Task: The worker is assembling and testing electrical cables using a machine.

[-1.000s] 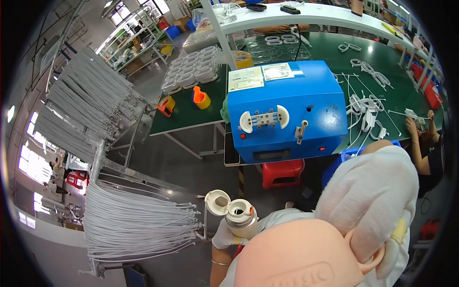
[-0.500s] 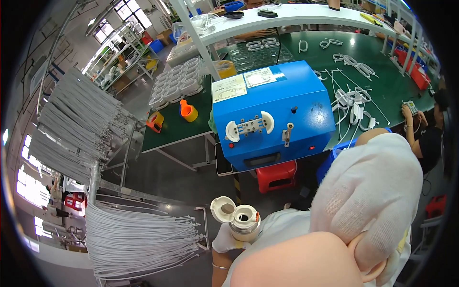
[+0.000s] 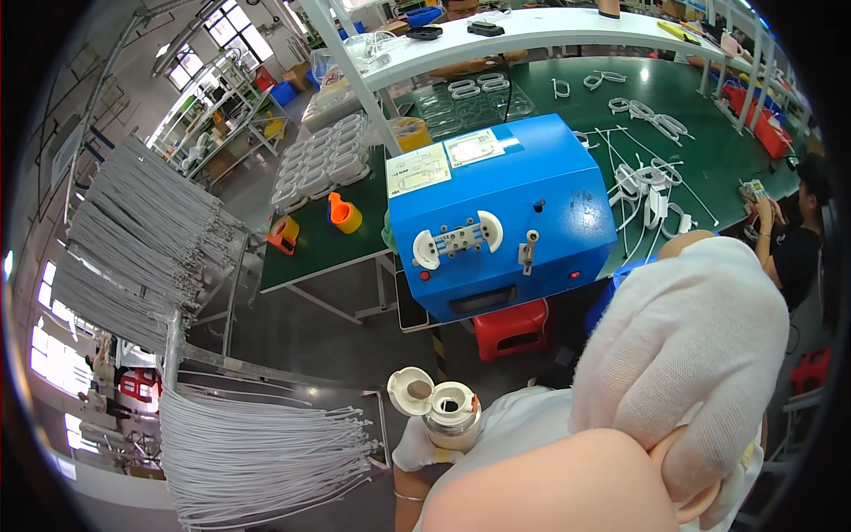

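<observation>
In a white glove with yellow at its edge, my left hand (image 3: 415, 448) is wrapped round a white flask (image 3: 452, 429) low in the middle of the view. The flask stands roughly upright. Its round flip lid (image 3: 410, 391) hangs back to the left, and the dark mouth shows. My right hand (image 3: 683, 355), also in a white knit glove, is raised very close at the right. Its fingers are curled and pressed together, and whatever they grip is hidden. Beyond the hands sits a blue bench machine (image 3: 505, 208) with a white curved fixture (image 3: 456, 239) on its front.
Bundles of white cables (image 3: 266, 452) hang on a metal rack at the left. Coiled white cables (image 3: 651, 182) and clear trays (image 3: 324, 160) lie on the green table (image 3: 346, 244). A red stool (image 3: 511, 328) stands below the machine. Another person's hands (image 3: 764, 217) work at the far right.
The view has shifted slightly, so the machine and table sit a little further left. My left hand keeps hold of the flask, and my right hand stays raised and curled.
</observation>
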`<state>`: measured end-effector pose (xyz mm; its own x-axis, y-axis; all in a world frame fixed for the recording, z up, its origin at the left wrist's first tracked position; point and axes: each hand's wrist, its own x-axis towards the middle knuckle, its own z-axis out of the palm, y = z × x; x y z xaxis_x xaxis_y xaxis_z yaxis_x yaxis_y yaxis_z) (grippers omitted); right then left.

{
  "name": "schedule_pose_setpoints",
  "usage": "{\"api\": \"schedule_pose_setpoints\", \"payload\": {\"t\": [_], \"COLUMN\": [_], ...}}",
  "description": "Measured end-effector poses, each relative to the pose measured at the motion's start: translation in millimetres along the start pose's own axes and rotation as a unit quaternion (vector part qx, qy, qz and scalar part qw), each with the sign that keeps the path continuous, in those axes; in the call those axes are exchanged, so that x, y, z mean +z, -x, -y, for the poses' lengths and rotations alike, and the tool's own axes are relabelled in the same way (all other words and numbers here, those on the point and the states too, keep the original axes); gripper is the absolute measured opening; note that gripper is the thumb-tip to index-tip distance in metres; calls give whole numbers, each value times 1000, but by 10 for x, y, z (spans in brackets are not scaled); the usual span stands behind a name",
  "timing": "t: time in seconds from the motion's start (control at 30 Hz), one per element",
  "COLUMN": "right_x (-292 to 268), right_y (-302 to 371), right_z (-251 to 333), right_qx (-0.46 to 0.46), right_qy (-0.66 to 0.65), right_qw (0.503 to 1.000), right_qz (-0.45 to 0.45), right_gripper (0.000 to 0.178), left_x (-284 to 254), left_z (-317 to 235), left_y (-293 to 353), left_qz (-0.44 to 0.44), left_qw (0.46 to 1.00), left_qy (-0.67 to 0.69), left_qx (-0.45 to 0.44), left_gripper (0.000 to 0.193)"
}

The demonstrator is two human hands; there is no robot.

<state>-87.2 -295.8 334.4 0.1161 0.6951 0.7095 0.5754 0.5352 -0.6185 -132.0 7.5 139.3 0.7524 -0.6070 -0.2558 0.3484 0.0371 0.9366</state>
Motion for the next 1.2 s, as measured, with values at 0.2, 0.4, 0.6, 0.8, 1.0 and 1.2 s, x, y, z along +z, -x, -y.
{"api": "schedule_pose_setpoints", "payload": {"t": [0.2, 0.4, 0.6, 0.8, 1.0, 1.2], "right_x": [-38, -54, -67, -70, -46, -15], "right_y": [15, 45, 33, 37, -9, -43], "right_z": [-53, -51, -70, -64, -17, 52], "right_qx": [10, 23, 34, 46, 56, 74], "right_qy": [-8, -12, -20, -26, -30, -32], "right_qw": [1000, 1000, 999, 999, 998, 997], "right_qz": [0, -4, -2, -3, 2, -2], "right_gripper": [24, 24, 24, 24, 24, 24], "left_x": [-86, 2, 10, -21, -114, 42], "left_z": [113, -25, -30, 18, 87, -157], "left_y": [-37, -46, -30, -20, -28, -87], "left_qz": [9, 6, -3, -9, -2, -14], "left_qw": [999, 1000, 999, 999, 996, 987], "left_qy": [7, -22, -26, -15, -68, -159], "left_qx": [47, 10, 30, 28, 58, 9], "left_gripper": [77, 75, 67, 64, 61, 45]}}
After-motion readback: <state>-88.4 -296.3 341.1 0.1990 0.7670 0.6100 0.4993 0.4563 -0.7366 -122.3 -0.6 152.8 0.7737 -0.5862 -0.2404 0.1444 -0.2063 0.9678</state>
